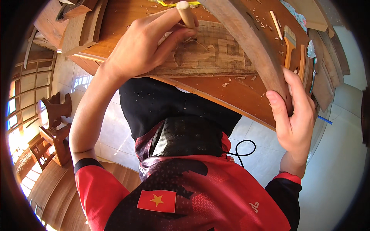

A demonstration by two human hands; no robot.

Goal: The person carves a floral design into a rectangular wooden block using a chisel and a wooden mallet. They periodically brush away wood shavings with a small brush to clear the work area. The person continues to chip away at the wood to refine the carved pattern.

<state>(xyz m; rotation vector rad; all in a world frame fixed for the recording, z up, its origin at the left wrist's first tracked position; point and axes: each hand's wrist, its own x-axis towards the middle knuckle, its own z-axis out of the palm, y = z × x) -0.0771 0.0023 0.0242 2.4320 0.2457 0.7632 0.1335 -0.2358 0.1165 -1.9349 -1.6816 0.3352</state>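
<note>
Head view, near to far. Red and black jersey (185, 192) filling the lower frame; black cable loop (242, 149) on pale tiled floor (339, 169) beyond it. Right hand (295, 121), grip wrapped around the lower end of a long curved wooden mallet or bar (252, 42) rising across the tabletop (231, 92). Left hand (148, 42), grip pinched closed on a pale wooden chisel handle (186, 14), blade end hidden behind the fingers, set on a carved wooden panel (219, 54) lying flat on the tabletop. Wood chips (231, 81) scattered about. Paintbrush (289, 44) with orange handle farther right. Wooden stools (54, 127) at far left.
</note>
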